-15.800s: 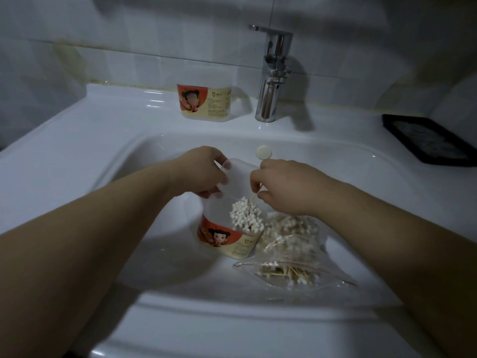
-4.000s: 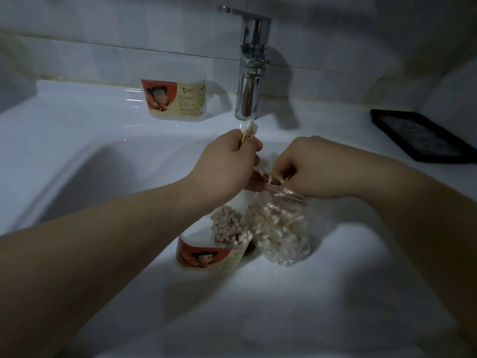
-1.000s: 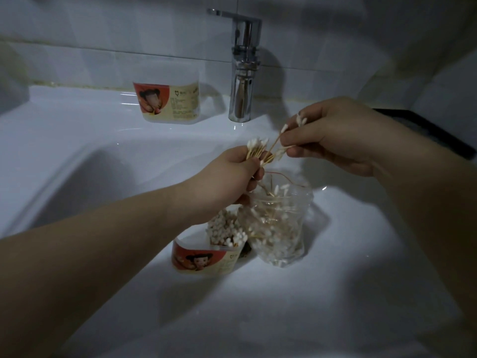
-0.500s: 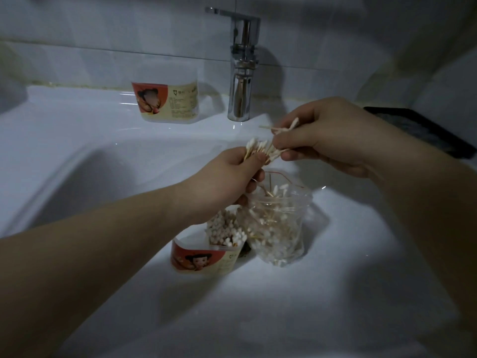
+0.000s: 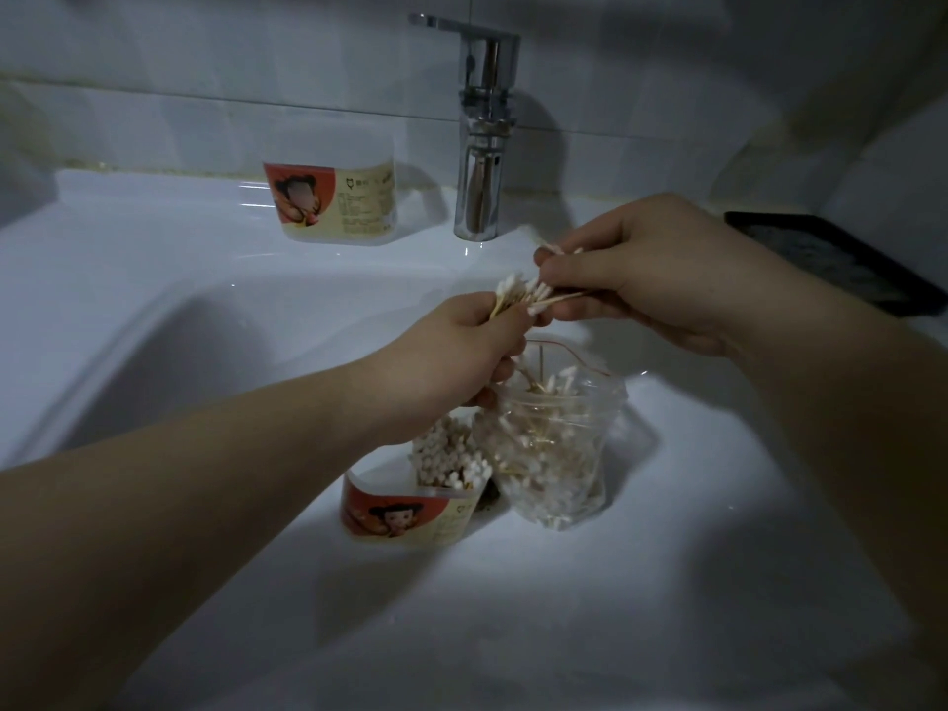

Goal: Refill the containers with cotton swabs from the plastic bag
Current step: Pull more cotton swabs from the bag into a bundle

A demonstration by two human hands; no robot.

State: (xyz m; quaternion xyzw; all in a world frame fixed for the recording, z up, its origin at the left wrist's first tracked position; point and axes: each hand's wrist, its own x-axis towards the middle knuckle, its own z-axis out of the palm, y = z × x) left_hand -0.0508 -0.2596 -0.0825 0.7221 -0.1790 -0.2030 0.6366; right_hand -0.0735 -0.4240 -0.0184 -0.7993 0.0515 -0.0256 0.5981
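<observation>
Now, both hands meet above the white ceramic sink (image 5: pixel 718 531). The left hand (image 5: pixel 456 351) is curled round a small bundle of wooden-stemmed cotton swabs (image 5: pixel 513 295). The right hand (image 5: pixel 646 279) pinches a few loose swabs (image 5: pixel 544 303) between thumb and fingers, and their tips touch that bundle.

Here's the relation that counts. The open clear plastic container with the red cartoon label (image 5: pixel 410 515) sits in the basin directly below the left hand and a little toward the person, so the left hand is the nearer one. Its own swabs (image 5: pixel 449 456) stand packed on end, heads up.

The bundle's long axis slants up and away, heads toward the chrome tap (image 5: pixel 482 146). The right hand's swabs lie closer to level and point left. By my reckoning the bundle has to be squared up, tipped upright and dropped straight down.

The clear red-zipped plastic bag (image 5: pixel 556 454) stands open just right of the container, touching it, with plenty of swabs left. A second labelled container (image 5: pixel 333 202) waits on the back ledge, well apart.
</observation>
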